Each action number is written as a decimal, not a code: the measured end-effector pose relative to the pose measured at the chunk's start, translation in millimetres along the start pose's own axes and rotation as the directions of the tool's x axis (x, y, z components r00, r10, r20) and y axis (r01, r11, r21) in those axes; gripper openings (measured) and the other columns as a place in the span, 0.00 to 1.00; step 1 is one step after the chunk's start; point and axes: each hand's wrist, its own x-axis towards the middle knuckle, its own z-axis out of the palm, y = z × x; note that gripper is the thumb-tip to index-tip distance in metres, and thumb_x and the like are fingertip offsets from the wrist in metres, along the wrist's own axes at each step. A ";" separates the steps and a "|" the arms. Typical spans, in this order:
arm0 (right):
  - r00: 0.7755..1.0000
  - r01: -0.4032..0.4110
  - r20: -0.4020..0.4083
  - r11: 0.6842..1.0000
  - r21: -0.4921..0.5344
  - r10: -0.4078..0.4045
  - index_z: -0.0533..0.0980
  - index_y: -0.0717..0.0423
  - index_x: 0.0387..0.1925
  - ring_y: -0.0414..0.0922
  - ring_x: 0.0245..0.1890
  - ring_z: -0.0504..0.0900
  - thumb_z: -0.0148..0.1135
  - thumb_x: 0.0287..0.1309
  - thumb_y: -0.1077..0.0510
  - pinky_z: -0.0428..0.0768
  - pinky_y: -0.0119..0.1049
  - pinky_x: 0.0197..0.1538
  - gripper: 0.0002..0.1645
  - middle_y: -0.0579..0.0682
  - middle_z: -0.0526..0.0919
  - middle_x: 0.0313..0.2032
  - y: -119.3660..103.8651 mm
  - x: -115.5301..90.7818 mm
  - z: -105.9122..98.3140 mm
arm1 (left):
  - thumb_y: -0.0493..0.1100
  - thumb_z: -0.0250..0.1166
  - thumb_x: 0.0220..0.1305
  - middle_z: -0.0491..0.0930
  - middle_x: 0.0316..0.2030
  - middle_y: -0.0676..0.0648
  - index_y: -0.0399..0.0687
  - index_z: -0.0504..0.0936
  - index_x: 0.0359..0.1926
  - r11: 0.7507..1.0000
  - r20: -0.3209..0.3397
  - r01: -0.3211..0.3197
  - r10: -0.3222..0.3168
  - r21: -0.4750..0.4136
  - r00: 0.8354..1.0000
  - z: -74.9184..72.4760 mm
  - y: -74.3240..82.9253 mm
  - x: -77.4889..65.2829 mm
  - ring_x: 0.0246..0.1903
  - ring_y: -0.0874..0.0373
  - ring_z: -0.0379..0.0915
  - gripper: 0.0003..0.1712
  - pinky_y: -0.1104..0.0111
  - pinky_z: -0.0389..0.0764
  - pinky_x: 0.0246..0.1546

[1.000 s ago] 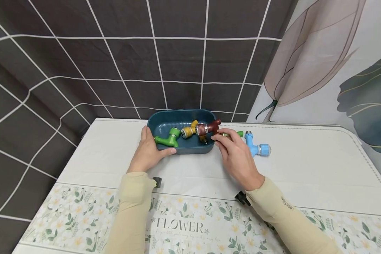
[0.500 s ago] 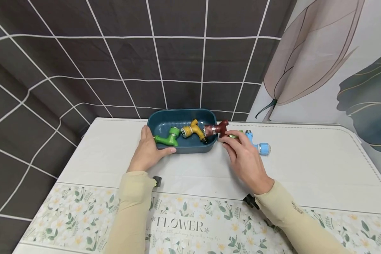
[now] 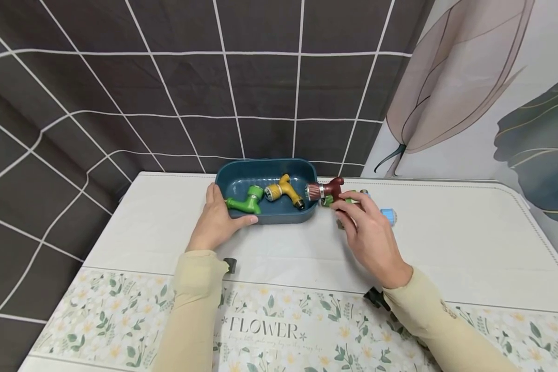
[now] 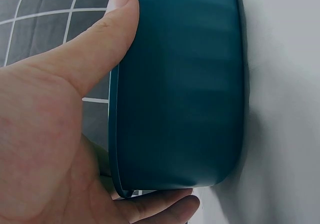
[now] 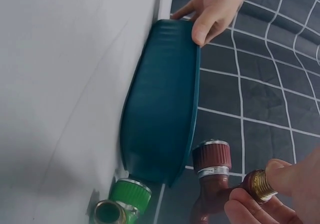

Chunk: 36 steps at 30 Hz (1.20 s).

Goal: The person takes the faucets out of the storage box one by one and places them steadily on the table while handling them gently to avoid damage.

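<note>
My left hand (image 3: 216, 219) grips the left end of a dark teal tub (image 3: 283, 219). Its thumb lies over the front rim, and its other fingers are around the end wall. My right hand (image 3: 369, 237) pinches a dark red tap (image 3: 336, 187) by its threaded brass end, clearest in the right wrist view. This tap is held in the air by the tub's right rim. Inside the tub lie a green tap (image 3: 250, 205) on the left and a yellow tap (image 3: 285, 189) on the right.
Another green tap (image 5: 131, 194) lies on the table outside the tub's right end, partly behind the red tap and my hand. A light blue tap (image 3: 389, 216) is mostly hidden behind my right hand. A dark tiled-pattern cloth (image 3: 260, 93) hangs behind the white table (image 3: 469, 243).
My right hand has moved right with the red tap, from above the tub's right part to beyond its rim, uncovering the yellow tap. My left hand and the tub have stayed put.
</note>
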 end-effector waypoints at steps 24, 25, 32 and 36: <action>0.994 0.010 -0.105 0.998 -0.054 -0.015 0.86 0.58 0.43 0.48 0.41 0.84 0.71 0.54 0.73 0.75 0.30 0.37 0.15 0.55 0.81 0.52 16.5 -14.1 -26.6 | 0.64 0.74 0.56 0.28 0.78 0.33 0.27 0.28 0.76 1.000 0.003 -0.003 0.003 -0.004 1.000 0.4 -1.7 0.3 0.76 0.37 0.42 0.76 0.50 0.57 0.72; 0.994 0.007 -0.107 0.998 -0.056 -0.013 0.86 0.58 0.43 0.48 0.40 0.83 0.71 0.54 0.73 0.74 0.29 0.37 0.15 0.56 0.81 0.52 18.0 -15.0 -27.8 | 0.64 0.74 0.56 0.28 0.78 0.33 0.27 0.29 0.76 1.000 0.000 -0.003 0.003 -0.002 1.000 0.5 -1.7 0.3 0.76 0.37 0.42 0.76 0.50 0.57 0.72; 0.994 -0.027 -0.106 0.997 -0.075 0.019 0.85 0.61 0.43 0.49 0.40 0.81 0.71 0.53 0.74 0.69 0.28 0.34 0.15 0.58 0.81 0.51 25.3 -21.5 -39.0 | 0.64 0.73 0.56 0.27 0.78 0.34 0.28 0.28 0.76 1.000 0.006 0.004 -0.004 0.003 1.000 1.1 -1.2 1.0 0.76 0.38 0.41 0.76 0.50 0.56 0.72; 0.993 -0.043 -0.110 0.996 -0.083 0.034 0.85 0.61 0.43 0.51 0.44 0.81 0.70 0.54 0.74 0.69 0.28 0.37 0.15 0.58 0.80 0.51 29.0 -24.4 -43.1 | 0.64 0.73 0.56 0.27 0.78 0.34 0.28 0.28 0.76 1.000 0.009 0.010 -0.010 0.001 1.000 0.6 -1.0 0.9 0.76 0.37 0.42 0.76 0.50 0.57 0.72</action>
